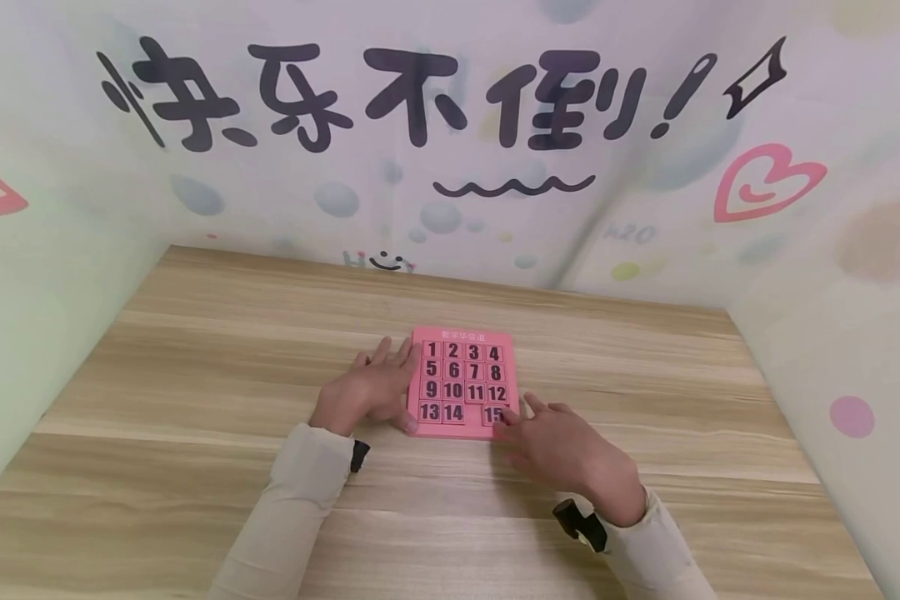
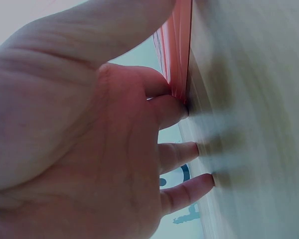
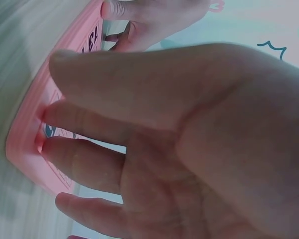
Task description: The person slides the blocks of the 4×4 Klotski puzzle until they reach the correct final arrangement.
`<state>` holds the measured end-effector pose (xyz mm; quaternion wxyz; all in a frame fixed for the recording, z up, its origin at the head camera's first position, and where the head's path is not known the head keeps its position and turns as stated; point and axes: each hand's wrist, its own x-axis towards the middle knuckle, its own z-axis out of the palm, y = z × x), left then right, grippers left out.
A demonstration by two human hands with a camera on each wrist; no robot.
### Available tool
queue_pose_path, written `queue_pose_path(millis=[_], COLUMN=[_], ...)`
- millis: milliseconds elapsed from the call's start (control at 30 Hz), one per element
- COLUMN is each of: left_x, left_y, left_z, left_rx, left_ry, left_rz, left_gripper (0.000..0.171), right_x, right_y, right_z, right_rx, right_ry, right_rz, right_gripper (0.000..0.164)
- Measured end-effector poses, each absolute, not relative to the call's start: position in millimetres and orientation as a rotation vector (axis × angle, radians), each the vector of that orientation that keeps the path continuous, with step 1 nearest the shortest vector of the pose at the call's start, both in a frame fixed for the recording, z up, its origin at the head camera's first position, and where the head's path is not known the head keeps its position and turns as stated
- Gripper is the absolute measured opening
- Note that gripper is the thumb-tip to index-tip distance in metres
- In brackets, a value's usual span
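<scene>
A pink number slide puzzle [image 1: 450, 431] lies flat on the wooden table. Its top three rows read 1 to 12 in order; the bottom row shows 13, 14, a gap, then tile 15 [image 1: 491, 413] at the right. My left hand [image 1: 371, 387] rests along the puzzle's left side, the thumb at the near corner and the index finger farther up; other fingertips touch the table. With extended fingers my right hand [image 1: 558, 446] touches tile 15. In the right wrist view, its thumb [image 3: 84, 69] lies over the near edge and two fingertips reach the tile surface.
Bare wood-grain table [image 1: 217, 350] surrounds the puzzle. Behind it stands a printed backdrop [image 1: 450, 217] with dark characters and hearts, and pale walls close both sides. A black strap piece [image 1: 581, 525] sits near the right wrist.
</scene>
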<state>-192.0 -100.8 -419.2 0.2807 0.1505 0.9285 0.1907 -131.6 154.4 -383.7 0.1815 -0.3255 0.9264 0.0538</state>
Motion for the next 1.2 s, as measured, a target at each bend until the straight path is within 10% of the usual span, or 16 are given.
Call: queue_pose_path(millis=[1200], left_x=[-191.5], left_y=[-99.4], left_z=[-417.5], left_rx=[0.391], left_ry=[2.475], left_rz=[0.519], left_gripper=[0.116], right_x=[-131.4], right_y=[144.6], right_z=[-393.8], right_rx=[-0.972], right_ry=[2.628], right_rz=[0.013], right_gripper=[0.042])
